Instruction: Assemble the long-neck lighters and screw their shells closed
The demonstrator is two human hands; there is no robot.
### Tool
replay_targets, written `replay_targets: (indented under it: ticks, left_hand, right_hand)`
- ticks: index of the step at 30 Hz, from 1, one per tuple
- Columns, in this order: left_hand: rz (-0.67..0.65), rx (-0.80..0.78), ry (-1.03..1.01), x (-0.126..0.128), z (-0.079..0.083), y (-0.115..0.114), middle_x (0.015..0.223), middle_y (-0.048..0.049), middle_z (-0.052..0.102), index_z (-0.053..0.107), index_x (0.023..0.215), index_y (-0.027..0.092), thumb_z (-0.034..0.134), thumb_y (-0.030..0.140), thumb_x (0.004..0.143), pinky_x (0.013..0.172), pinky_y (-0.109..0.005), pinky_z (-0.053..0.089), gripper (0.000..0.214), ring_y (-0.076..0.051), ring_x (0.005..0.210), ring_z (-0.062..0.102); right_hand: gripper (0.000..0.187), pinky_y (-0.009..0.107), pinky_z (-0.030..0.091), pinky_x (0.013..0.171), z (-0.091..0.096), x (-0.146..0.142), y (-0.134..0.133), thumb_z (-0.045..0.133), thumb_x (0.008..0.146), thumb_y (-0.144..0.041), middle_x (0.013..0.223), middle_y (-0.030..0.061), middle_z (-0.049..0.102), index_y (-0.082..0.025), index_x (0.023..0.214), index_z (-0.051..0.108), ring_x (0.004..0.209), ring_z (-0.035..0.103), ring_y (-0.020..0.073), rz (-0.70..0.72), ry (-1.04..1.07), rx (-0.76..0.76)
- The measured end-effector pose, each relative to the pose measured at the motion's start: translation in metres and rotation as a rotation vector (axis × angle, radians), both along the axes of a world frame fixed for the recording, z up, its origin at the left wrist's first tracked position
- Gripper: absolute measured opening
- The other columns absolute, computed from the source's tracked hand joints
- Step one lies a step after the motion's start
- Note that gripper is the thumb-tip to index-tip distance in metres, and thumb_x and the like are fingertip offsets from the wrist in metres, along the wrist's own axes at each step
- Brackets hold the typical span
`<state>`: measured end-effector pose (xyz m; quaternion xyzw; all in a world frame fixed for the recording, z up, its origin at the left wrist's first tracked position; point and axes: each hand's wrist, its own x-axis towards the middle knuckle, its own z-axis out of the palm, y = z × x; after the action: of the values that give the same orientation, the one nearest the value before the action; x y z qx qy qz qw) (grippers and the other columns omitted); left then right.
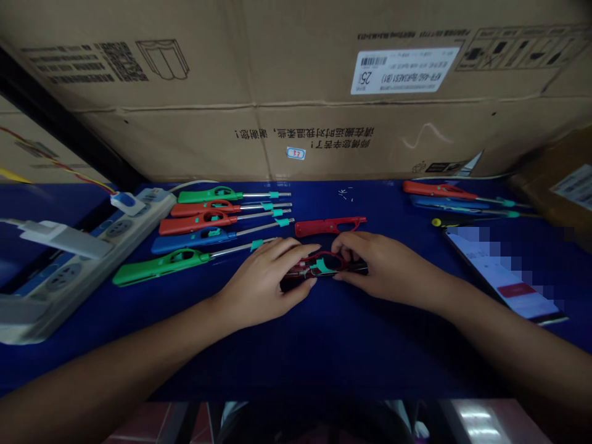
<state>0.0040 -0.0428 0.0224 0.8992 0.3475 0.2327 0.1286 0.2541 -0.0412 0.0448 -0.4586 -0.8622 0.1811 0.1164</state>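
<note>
My left hand point(266, 280) and my right hand point(379, 265) meet over an opened red lighter body point(324, 266) with a teal trigger, lying on the blue table cover point(324, 345). Both hands pinch it from either end, fingers curled on it. Just beyond it lies a separate red half-shell point(329, 226) of a lighter handle. Left of my hands, several long-nosed utility lighters point(208, 225) in green, red and blue lie side by side with their metal tubes pointing right.
A white power strip point(69, 262) with plugs sits at the left. A phone point(504, 274) lies at the right, with a red and a blue lighter point(453, 197) behind it. Large cardboard boxes point(296, 86) wall off the back of the table.
</note>
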Motion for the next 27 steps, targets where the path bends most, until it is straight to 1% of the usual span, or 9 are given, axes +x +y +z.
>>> replay_targets:
  ticks: [2, 4, 7, 9, 12, 17, 20, 24, 27]
  left_hand:
    - [0.011, 0.018, -0.023, 0.001, -0.002, 0.000, 0.117, -0.0078, 0.066, 0.058, 0.133, 0.019, 0.060, 0.035, 0.098, 0.096, -0.042, 0.053, 0.039, -0.023, 0.104, 0.063]
    - [0.013, 0.024, -0.033, 0.002, -0.004, 0.001, 0.110, -0.0067, 0.069, 0.062, 0.127, 0.018, 0.060, 0.035, 0.098, 0.089, -0.040, 0.054, 0.033, -0.021, 0.098, 0.065]
    - [0.018, -0.006, -0.047, 0.003, -0.005, 0.003, 0.104, -0.0054, 0.071, 0.065, 0.121, 0.018, 0.061, 0.031, 0.098, 0.085, -0.037, 0.055, 0.027, -0.020, 0.092, 0.066]
    - [0.027, -0.027, -0.059, 0.003, -0.006, 0.004, 0.104, -0.0052, 0.071, 0.066, 0.121, 0.019, 0.063, 0.030, 0.098, 0.085, -0.037, 0.055, 0.026, -0.020, 0.093, 0.066]
    - [0.025, -0.043, -0.069, 0.002, -0.008, 0.005, 0.103, -0.0048, 0.071, 0.066, 0.122, 0.020, 0.064, 0.031, 0.097, 0.085, -0.037, 0.055, 0.027, -0.020, 0.093, 0.066]
    - [0.011, -0.057, -0.078, 0.001, -0.008, 0.006, 0.103, -0.0039, 0.071, 0.066, 0.123, 0.021, 0.064, 0.031, 0.097, 0.083, -0.035, 0.053, 0.027, -0.018, 0.091, 0.065]
    - [0.019, -0.068, -0.089, 0.001, -0.007, 0.006, 0.103, -0.0034, 0.070, 0.066, 0.123, 0.022, 0.063, 0.030, 0.098, 0.085, -0.035, 0.052, 0.026, -0.018, 0.091, 0.064]
    - [0.039, -0.050, -0.085, 0.000, -0.007, 0.008, 0.104, -0.0047, 0.067, 0.067, 0.124, 0.022, 0.063, 0.029, 0.097, 0.084, -0.036, 0.052, 0.028, -0.019, 0.092, 0.060]
    - [0.051, -0.027, -0.079, 0.000, -0.009, 0.011, 0.105, -0.0060, 0.066, 0.068, 0.125, 0.022, 0.062, 0.030, 0.097, 0.081, -0.036, 0.052, 0.030, -0.020, 0.092, 0.058]
  right_hand:
    - [0.019, 0.031, 0.045, 0.072, -0.002, -0.003, -0.002, 0.070, 0.089, -0.024, 0.098, 0.0044, 0.068, -0.021, 0.103, 0.057, 0.086, 0.064, 0.0206, 0.037, -0.005, 0.079]
    - [0.017, 0.032, 0.046, 0.073, -0.004, -0.007, -0.004, 0.068, 0.090, -0.023, 0.099, 0.0060, 0.069, -0.021, 0.103, 0.057, 0.087, 0.064, 0.0214, 0.068, -0.013, 0.140]
    - [0.020, 0.034, 0.047, 0.076, -0.006, -0.009, -0.005, 0.070, 0.089, -0.024, 0.100, 0.0071, 0.070, -0.020, 0.105, 0.058, 0.087, 0.065, 0.0227, 0.087, -0.023, 0.178]
    - [0.023, 0.036, 0.048, 0.079, -0.007, -0.010, -0.006, 0.071, 0.090, -0.024, 0.102, 0.0081, 0.071, -0.019, 0.108, 0.059, 0.090, 0.066, 0.0236, 0.094, -0.028, 0.173]
    - [0.024, 0.037, 0.050, 0.083, -0.005, -0.009, -0.005, 0.069, 0.091, -0.025, 0.107, 0.0093, 0.070, -0.018, 0.113, 0.060, 0.094, 0.066, 0.0240, 0.104, -0.019, 0.124]
    - [0.021, 0.036, 0.049, 0.085, 0.004, 0.000, -0.002, 0.067, 0.090, -0.021, 0.111, 0.0072, 0.067, -0.021, 0.111, 0.062, 0.096, 0.064, 0.0222, 0.153, -0.011, 0.049]
    - [0.021, 0.035, 0.048, 0.084, 0.008, 0.008, 0.002, 0.067, 0.090, -0.021, 0.106, 0.0052, 0.068, -0.023, 0.111, 0.064, 0.093, 0.064, 0.0210, 0.169, -0.023, 0.030]
    - [0.008, 0.031, 0.047, 0.077, 0.008, 0.013, 0.007, 0.064, 0.092, -0.020, 0.095, 0.0028, 0.070, -0.022, 0.098, 0.068, 0.084, 0.064, 0.0184, 0.162, -0.039, 0.023]
    - [0.008, 0.031, 0.047, 0.074, 0.005, 0.014, 0.010, 0.063, 0.093, -0.019, 0.092, 0.0024, 0.071, -0.022, 0.096, 0.070, 0.081, 0.065, 0.0175, 0.157, -0.048, 0.036]
